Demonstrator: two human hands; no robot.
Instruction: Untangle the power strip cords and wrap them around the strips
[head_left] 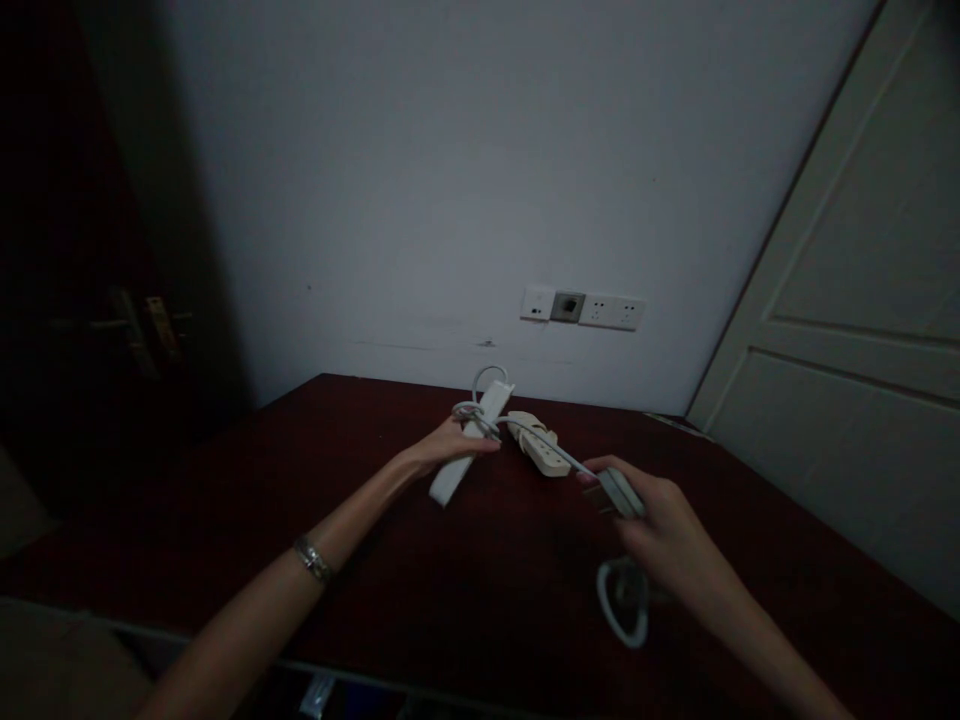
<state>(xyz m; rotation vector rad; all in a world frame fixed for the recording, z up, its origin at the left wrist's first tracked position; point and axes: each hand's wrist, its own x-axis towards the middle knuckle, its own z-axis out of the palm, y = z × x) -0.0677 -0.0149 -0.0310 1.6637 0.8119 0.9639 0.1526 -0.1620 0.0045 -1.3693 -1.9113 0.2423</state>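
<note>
My left hand (450,438), with a metal band on the wrist, grips a long white power strip (451,478) tilted above the dark red table. Grey-white cord (489,372) is looped around the strip near my thumb. From there the cord runs taut to a plug (621,493), which my right hand (660,505) is closed on. Between the two hands lies a cream power strip (551,455) with sockets along its face. Below my right hand is a blurred loop of pale cable (624,630); what it belongs to cannot be made out.
The dark red table (360,600) meets a pale wall with a row of wall sockets (611,312). A white panelled door (855,400) stands at the right. At the left is a dark door with a handle (112,323). The room is dim.
</note>
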